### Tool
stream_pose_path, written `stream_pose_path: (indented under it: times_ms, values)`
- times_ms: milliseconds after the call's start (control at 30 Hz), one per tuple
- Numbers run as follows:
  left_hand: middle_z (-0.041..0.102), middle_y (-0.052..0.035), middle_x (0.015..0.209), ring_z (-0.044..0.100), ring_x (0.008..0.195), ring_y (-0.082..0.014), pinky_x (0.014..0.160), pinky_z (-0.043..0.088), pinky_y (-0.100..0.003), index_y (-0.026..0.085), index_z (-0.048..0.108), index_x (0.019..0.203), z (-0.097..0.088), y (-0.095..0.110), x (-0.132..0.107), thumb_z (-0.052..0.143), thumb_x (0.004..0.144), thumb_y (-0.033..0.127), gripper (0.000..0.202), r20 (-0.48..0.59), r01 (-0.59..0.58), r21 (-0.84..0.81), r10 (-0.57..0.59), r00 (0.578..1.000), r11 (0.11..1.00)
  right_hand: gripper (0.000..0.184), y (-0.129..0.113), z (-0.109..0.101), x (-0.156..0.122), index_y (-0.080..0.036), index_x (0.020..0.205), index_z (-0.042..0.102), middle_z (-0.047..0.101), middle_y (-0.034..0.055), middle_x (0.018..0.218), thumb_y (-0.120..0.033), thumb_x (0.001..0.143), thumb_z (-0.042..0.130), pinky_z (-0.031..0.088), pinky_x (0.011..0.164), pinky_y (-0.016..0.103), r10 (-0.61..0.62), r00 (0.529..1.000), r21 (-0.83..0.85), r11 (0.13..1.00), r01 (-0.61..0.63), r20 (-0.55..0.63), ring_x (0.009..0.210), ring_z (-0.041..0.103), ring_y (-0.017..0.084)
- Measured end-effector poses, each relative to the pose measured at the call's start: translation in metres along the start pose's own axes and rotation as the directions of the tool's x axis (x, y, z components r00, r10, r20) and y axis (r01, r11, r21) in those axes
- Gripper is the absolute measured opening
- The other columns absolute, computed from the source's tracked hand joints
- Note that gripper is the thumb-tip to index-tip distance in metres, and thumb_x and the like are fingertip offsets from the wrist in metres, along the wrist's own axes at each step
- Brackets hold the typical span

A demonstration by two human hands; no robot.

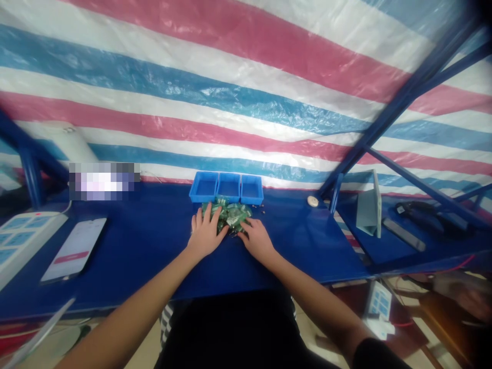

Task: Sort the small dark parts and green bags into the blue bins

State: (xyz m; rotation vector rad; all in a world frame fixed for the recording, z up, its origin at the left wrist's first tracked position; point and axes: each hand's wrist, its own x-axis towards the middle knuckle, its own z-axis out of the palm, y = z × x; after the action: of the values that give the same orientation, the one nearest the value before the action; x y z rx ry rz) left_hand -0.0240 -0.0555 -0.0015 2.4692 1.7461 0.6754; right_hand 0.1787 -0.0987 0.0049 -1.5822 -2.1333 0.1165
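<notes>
A loose heap of green, shiny pieces (232, 215) lies on the blue tabletop between my hands; blur hides their exact kind. My left hand (205, 233) rests on the heap's left side, fingers spread and stretched forward. At its right edge is my right hand (259, 238), fingers bent but apart, their tips touching the pieces. Neither hand visibly grips anything. Just behind the heap stand three joined blue bins: the left bin (203, 198), middle bin (229, 198) and right bin (252, 200). A few tiny bits (263, 211) lie beside the heap.
On the left are a phone (75, 249) and a white power strip (28, 238). A round whitish object (312, 201) sits near the blue frame (357, 151) at right. Beyond it stands a tablet in a case (369, 205). A striped sheet (230, 97) hangs behind the table.
</notes>
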Motion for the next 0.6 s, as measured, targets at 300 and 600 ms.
stream_pose_path:
  times_ms: [300,600]
  values:
    - [0.016,-0.0125,0.159,0.008,0.145,-0.0424,0.109,0.014,-0.068,0.024,0.035,0.147,-0.015,0.014,-0.002,0.044,0.091,0.052,0.063,-0.083,-0.005,-0.01,0.004,0.997,1.0,0.031,0.002,0.0,0.018,-0.025,0.117,0.068,0.057,0.0106,0.131,-0.033,0.088,0.062,0.043,0.1,0.045,0.021,1.0,0.147,0.989,-0.017,-0.021,0.117,0.052,0.027]
    - [0.016,-0.0101,0.16,0.001,0.145,-0.0442,0.111,0.002,-0.068,0.028,0.038,0.147,-0.029,0.04,-0.025,0.06,0.078,0.064,0.081,0.055,-0.383,0.033,0.381,0.923,0.923,0.025,0.058,-0.037,0.033,-0.018,0.107,0.067,0.065,0.0103,0.098,-0.027,0.088,0.053,0.047,0.09,0.036,0.303,0.937,0.113,0.951,-0.287,-0.173,0.094,0.06,0.023]
